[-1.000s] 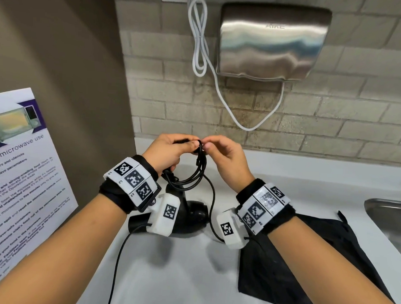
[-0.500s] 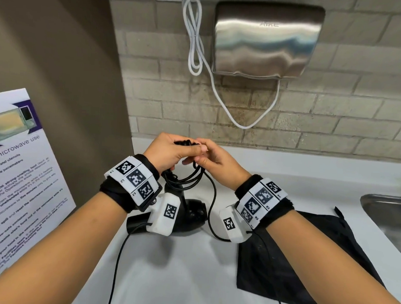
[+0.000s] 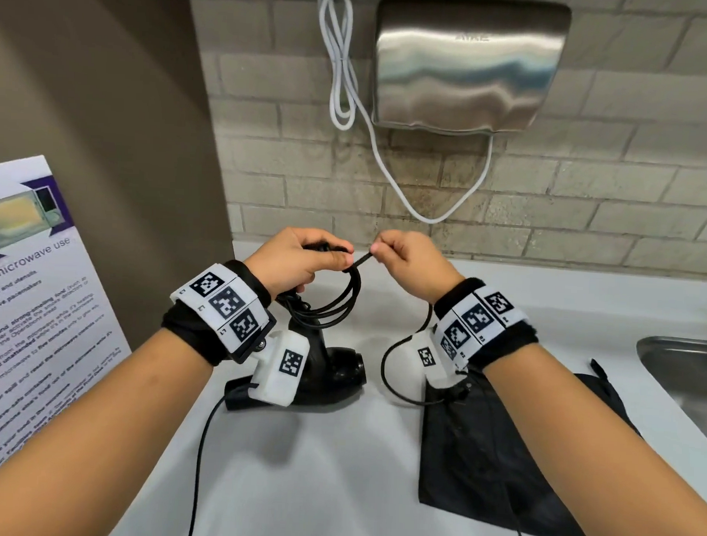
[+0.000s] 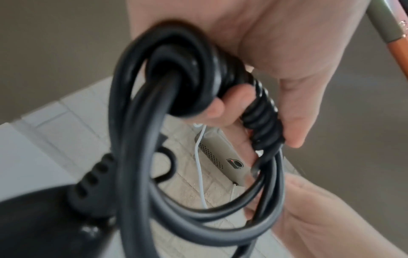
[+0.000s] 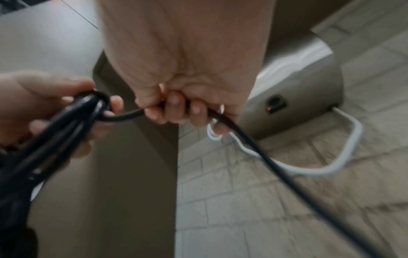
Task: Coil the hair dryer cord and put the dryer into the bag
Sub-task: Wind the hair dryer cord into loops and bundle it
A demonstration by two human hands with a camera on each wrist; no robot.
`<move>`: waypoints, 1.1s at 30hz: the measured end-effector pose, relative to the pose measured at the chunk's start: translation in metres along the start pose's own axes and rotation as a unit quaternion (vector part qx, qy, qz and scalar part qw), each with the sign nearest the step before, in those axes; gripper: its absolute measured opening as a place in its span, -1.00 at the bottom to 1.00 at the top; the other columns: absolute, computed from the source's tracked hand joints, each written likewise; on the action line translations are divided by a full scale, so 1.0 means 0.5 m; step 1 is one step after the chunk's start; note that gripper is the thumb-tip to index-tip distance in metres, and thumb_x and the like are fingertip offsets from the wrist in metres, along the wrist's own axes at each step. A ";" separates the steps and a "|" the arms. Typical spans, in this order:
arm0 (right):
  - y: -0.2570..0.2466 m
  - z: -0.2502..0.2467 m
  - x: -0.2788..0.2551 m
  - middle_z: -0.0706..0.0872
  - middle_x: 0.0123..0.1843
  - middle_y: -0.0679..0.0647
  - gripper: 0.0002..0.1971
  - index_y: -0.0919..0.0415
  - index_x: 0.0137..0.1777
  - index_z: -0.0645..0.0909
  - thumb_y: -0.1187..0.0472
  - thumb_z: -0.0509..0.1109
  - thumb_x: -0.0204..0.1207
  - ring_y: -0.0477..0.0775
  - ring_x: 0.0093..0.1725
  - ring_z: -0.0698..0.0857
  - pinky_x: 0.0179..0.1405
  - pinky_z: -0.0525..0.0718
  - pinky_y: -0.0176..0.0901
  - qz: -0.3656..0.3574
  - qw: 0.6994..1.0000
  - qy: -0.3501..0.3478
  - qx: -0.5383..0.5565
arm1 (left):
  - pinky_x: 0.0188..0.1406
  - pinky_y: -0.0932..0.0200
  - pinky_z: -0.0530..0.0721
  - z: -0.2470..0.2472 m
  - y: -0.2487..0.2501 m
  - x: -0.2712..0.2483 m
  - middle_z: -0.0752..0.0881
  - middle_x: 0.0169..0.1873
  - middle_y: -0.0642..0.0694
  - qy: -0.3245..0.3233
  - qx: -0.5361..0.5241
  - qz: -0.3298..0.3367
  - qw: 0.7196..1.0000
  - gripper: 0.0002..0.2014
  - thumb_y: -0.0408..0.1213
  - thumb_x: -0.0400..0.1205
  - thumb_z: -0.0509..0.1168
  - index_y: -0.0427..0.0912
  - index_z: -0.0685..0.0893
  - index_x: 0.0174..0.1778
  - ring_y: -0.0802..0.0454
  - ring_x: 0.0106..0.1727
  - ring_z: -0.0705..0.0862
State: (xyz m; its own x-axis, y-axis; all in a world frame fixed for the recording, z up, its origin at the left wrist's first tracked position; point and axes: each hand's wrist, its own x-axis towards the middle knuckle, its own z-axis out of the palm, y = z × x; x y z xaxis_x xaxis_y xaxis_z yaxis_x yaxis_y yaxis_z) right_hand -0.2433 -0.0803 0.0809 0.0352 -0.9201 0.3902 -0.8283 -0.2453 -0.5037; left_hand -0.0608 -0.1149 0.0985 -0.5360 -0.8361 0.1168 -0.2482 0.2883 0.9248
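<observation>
**Operator:** I look at the head view now. My left hand [image 3: 299, 257] has its fingers curled round several loops of the black cord [image 3: 334, 303], and it holds them above the white counter [image 3: 314, 468]. My right hand [image 3: 409, 262] pinches the free run of the same cord between thumb and fingers, just beside the loops.

**Colleague:** Where is the hair dryer itself?

**Operator:** The hair dryer [image 3: 335, 372] lies on the counter, under my left wrist. The black bag [image 3: 497, 456] lies flat to the right of it, near the steel sink [image 3: 687, 375]. The rest of the cord curves down from my right hand to the counter and over the bag's edge.

**Colleague:** How will the cord behave?

**Operator:** I judge it is rubbery and rather springy. The loops stand open as rings, so they may jump apart if my left hand loosens. The ribbed collar [image 4: 262, 120] lies under my left fingertips and looks stiffer; I would not bend it sharply.

**Colleague:** And the dryer?

**Operator:** Hard plastic, probably smooth, and heavier at the head. I would take it by the handle, with the coil pressed against it. The bag looks soft and thin, so one hand must open its mouth.
</observation>
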 end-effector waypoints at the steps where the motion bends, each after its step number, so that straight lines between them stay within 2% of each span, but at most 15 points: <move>1: -0.009 -0.002 0.002 0.46 -0.46 0.01 -0.76 0.18 -0.28 0.48 0.20 0.18 0.64 0.08 -0.32 0.48 -0.24 0.41 -0.07 -0.003 0.999 0.028 -0.025 | -0.68 0.39 0.33 0.003 0.003 0.002 0.69 -0.40 0.06 -0.001 0.005 -0.002 1.000 -0.91 -0.31 0.54 0.40 -0.01 0.70 -0.14 0.16 -0.65 0.31; 5: -0.029 -0.001 0.000 0.52 -0.33 0.03 -0.78 0.16 -0.26 0.51 0.20 0.19 0.62 0.07 -0.23 0.48 -0.18 0.36 -0.11 -0.029 0.990 0.105 -0.084 | -0.47 0.24 0.55 0.015 0.009 0.004 0.67 -0.14 -0.16 -0.004 0.048 -0.007 0.999 -0.90 -0.28 0.53 0.40 0.04 0.66 -0.18 0.26 -0.63 0.43; 9: -0.037 -0.005 -0.013 0.66 -0.28 0.12 -0.76 0.29 -0.20 0.61 0.19 0.20 0.60 0.24 -0.15 0.60 -0.09 0.42 0.00 -0.075 0.978 0.158 -0.111 | -0.26 0.13 0.67 0.019 0.008 0.005 0.68 0.09 -0.11 0.008 0.068 -0.002 0.998 -0.80 -0.19 0.52 0.41 0.10 0.64 0.03 0.09 -0.03 0.62; 11: -0.040 -0.007 -0.017 0.69 -0.24 0.12 -0.74 0.27 -0.19 0.61 0.15 0.17 0.59 0.23 -0.12 0.61 -0.08 0.37 -0.03 -0.085 0.974 0.167 -0.125 | -0.23 0.10 0.71 0.020 0.009 0.002 0.63 0.17 -0.01 0.002 0.080 -0.007 0.997 -0.64 -0.17 0.53 0.41 0.16 0.59 0.23 0.05 0.11 0.64; 12: -0.041 -0.007 -0.019 0.69 -0.23 0.11 -0.73 0.25 -0.19 0.61 0.12 0.16 0.58 0.21 -0.11 0.61 -0.08 0.35 -0.05 -0.086 0.973 0.170 -0.130 | -0.22 0.09 0.72 0.020 0.012 0.000 0.66 0.15 0.01 -0.006 0.081 -0.012 0.997 -0.65 -0.18 0.54 0.40 0.17 0.60 0.23 0.06 0.14 0.65; 13: -0.041 -0.007 -0.021 0.69 -0.23 0.10 -0.71 0.25 -0.19 0.61 0.10 0.14 0.57 0.21 -0.11 0.61 -0.08 0.35 -0.06 -0.085 0.972 0.173 -0.132 | -0.24 0.11 0.70 0.021 0.015 -0.002 0.71 0.10 0.03 -0.019 0.082 -0.015 0.996 -0.73 -0.19 0.55 0.38 0.16 0.65 0.14 0.09 0.10 0.66; 16: -0.032 -0.008 -0.028 0.71 -0.22 0.11 -0.67 0.25 -0.19 0.62 0.05 0.11 0.54 0.21 -0.12 0.62 -0.06 0.43 -0.02 -0.086 0.975 0.167 -0.117 | -0.37 0.25 0.54 0.022 0.026 -0.005 0.77 -0.03 0.03 -0.044 0.104 -0.022 0.993 -0.89 -0.24 0.54 0.37 0.06 0.75 -0.10 0.12 -0.29 0.56; 18: -0.019 -0.016 -0.035 0.71 -0.21 0.05 -0.68 0.21 -0.16 0.66 0.02 0.17 0.54 0.14 -0.12 0.60 -0.03 0.48 -0.01 -0.081 0.982 0.149 -0.082 | -0.41 0.28 0.47 0.026 0.027 -0.005 0.79 -0.09 0.01 -0.039 0.097 -0.023 0.994 -0.91 -0.26 0.53 0.38 0.00 0.77 -0.13 0.07 -0.23 0.55; 21: 0.027 -0.040 -0.052 0.63 -0.03 -0.08 -0.76 0.13 0.06 0.67 0.04 0.24 0.56 -0.03 0.05 0.47 0.06 0.40 -0.11 -0.047 0.987 0.151 -0.015 | -0.46 0.29 0.48 0.037 0.024 -0.002 0.78 -0.23 0.08 -0.001 0.082 -0.027 0.996 -0.94 -0.25 0.53 0.39 -0.05 0.77 -0.16 0.11 -0.17 0.57; 24: 0.111 -0.047 -0.077 0.56 0.05 -0.02 -0.69 0.11 0.28 0.56 0.14 0.22 0.57 0.01 0.07 0.43 0.06 0.33 -0.19 0.060 0.985 0.161 0.031 | -0.62 0.40 0.43 0.038 0.018 0.003 0.74 -0.31 0.12 0.026 0.073 -0.031 0.997 -0.97 -0.22 0.52 0.40 -0.01 0.75 -0.19 0.31 -0.55 0.50; 26: 0.165 -0.038 -0.103 0.59 -0.01 0.08 -0.71 0.16 0.27 0.53 0.32 0.24 0.57 0.08 -0.06 0.51 -0.05 0.43 -0.22 0.167 0.978 0.107 0.059 | -0.71 0.46 0.36 0.038 0.017 0.004 0.72 -0.32 0.05 0.038 0.074 -0.030 0.996 -0.98 -0.21 0.51 0.41 0.02 0.74 -0.22 0.27 -0.71 0.39; 27: 0.189 -0.030 -0.120 0.63 0.01 0.13 -0.71 0.17 0.26 0.53 0.35 0.23 0.56 0.11 -0.07 0.55 -0.09 0.46 -0.25 0.212 0.976 0.043 0.032 | -0.73 0.46 0.34 0.039 0.017 0.003 0.71 -0.31 -0.01 0.041 0.071 -0.029 0.996 -0.98 -0.21 0.50 0.42 0.01 0.75 -0.21 0.26 -0.73 0.37; 28: 0.210 -0.020 -0.139 0.66 0.10 0.16 -0.70 0.19 0.27 0.55 0.35 0.24 0.56 0.13 0.00 0.60 -0.05 0.50 -0.28 0.245 0.968 -0.042 -0.021 | -0.73 0.46 0.33 0.040 0.016 0.002 0.71 -0.27 -0.07 0.042 0.066 -0.027 0.997 -0.96 -0.21 0.49 0.42 0.00 0.76 -0.18 0.25 -0.73 0.36; 30: 0.241 0.013 -0.175 0.61 0.33 0.13 -0.65 0.19 0.34 0.54 0.31 0.27 0.56 0.13 0.27 0.58 0.24 0.46 -0.25 0.273 0.933 -0.199 -0.121 | -0.74 0.44 0.32 0.043 0.017 0.000 0.70 -0.20 -0.15 0.043 0.060 -0.023 0.997 -0.90 -0.21 0.48 0.43 -0.04 0.78 -0.11 0.23 -0.73 0.35; 33: 0.266 0.066 -0.212 0.50 0.48 0.08 -0.56 0.10 0.45 0.45 0.29 0.26 0.57 0.11 0.44 0.47 0.45 0.36 -0.17 0.280 0.901 -0.283 -0.172 | -0.72 0.43 0.31 0.047 0.020 -0.004 0.72 -0.12 -0.20 0.040 0.051 -0.022 0.998 -0.93 -0.21 0.48 0.43 0.00 0.76 -0.15 0.24 -0.73 0.34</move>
State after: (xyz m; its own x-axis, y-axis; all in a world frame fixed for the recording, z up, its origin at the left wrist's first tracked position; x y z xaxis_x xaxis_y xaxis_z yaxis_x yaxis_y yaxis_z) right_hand -0.3388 -0.0255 -0.0528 -0.2435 -0.9024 -0.3554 -0.9256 0.3257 -0.1929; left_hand -0.0812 -0.0994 0.0988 -0.4584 -0.8820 0.1095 -0.3528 0.2937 0.8884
